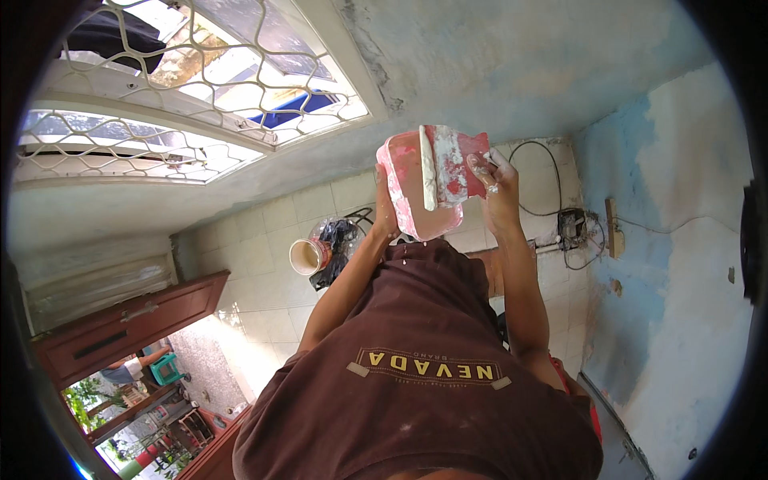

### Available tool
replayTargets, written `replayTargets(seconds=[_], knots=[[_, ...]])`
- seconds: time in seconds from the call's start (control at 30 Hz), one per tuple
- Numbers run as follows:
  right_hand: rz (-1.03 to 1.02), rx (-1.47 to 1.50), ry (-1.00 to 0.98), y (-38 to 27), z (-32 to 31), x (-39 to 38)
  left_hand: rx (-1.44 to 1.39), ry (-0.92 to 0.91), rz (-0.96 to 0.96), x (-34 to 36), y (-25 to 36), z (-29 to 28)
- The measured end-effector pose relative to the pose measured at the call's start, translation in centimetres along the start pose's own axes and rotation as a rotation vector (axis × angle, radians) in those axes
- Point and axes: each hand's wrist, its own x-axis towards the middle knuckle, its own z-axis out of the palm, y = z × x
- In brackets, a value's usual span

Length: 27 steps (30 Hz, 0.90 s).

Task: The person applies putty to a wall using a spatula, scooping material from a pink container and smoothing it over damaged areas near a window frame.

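Observation:
My left hand (pixel 386 206) grips a pink plastic tub (pixel 398 196) by its side, tilting it in front of my chest. White smears mark the tub's walls and rim. In my right hand (pixel 500 190) is a flat red putty spreader (pixel 464 164), pinched between thumb and fingers over the tub's opening. A thick strip of white putty (pixel 429 170) lies along the spreader's left edge, and more putty coats its face. White residue sticks to my right fingers. Whether the spreader touches the tub's rim, I cannot tell.
A window with a cream wavy grille (pixel 260 80) is at the upper left, beside a patchy grey wall (pixel 480 64). On the tiled floor stand a tub (pixel 308 257) and a black plastic bag (pixel 344 240). Cables run from a wall box (pixel 572 226). A brown door (pixel 144 316) stands lower left; a person (pixel 136 368) is outside.

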Motion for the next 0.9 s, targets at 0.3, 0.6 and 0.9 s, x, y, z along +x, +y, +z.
replayTargets(seconds=[0.3,0.6,0.9], knots=[[-0.055,0.213,-0.157,-9.1,5.9,3.9,-0.185,-0.024,0.153,2.4,4.2,-1.4],[-0.147,0.112,-0.281,-21.5,16.0,9.0,-0.276,-0.135,0.147,3.7,11.1,-0.3],[-0.377,-0.172,-0.289,-29.8,25.9,9.5,-0.284,-0.256,0.095,3.2,14.3,0.7]])
